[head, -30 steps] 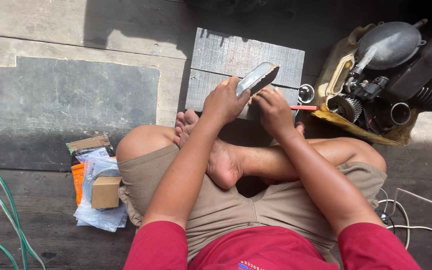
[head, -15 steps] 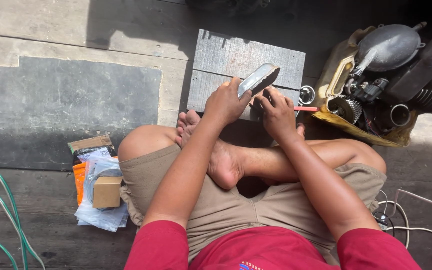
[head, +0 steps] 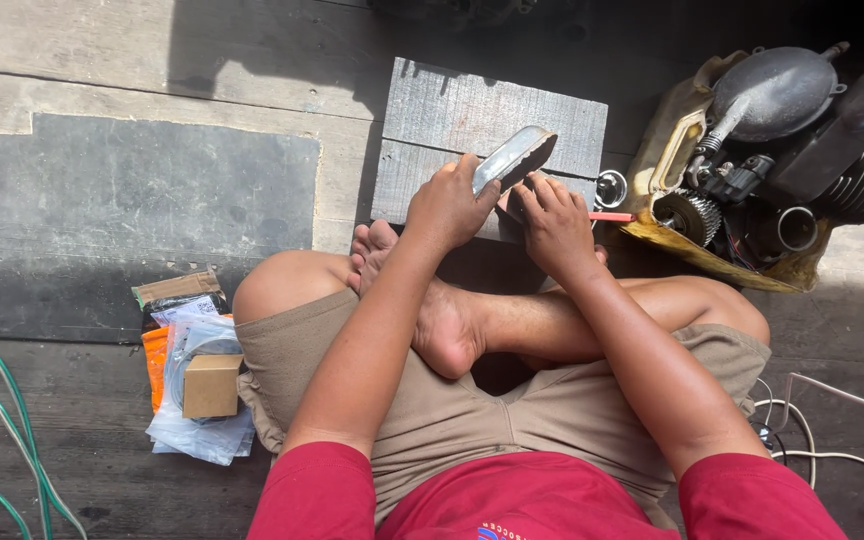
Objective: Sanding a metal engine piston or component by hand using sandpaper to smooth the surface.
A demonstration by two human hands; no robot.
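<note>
Above wooden board, metal cover (angled up-right)

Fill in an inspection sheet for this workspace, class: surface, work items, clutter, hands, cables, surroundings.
Surface: weathered plank floor, grey wooden board ahead of the crossed legs.
Work items: curved metal part, tilted over the board.
Clutter: plastic packets, small cardboard box, metal ring.
Hands: left hand grips the metal part; right hand touches its underside.
Cables: green cables left, white cables right.
Surroundings: engine in yellowed casing, right.
</note>
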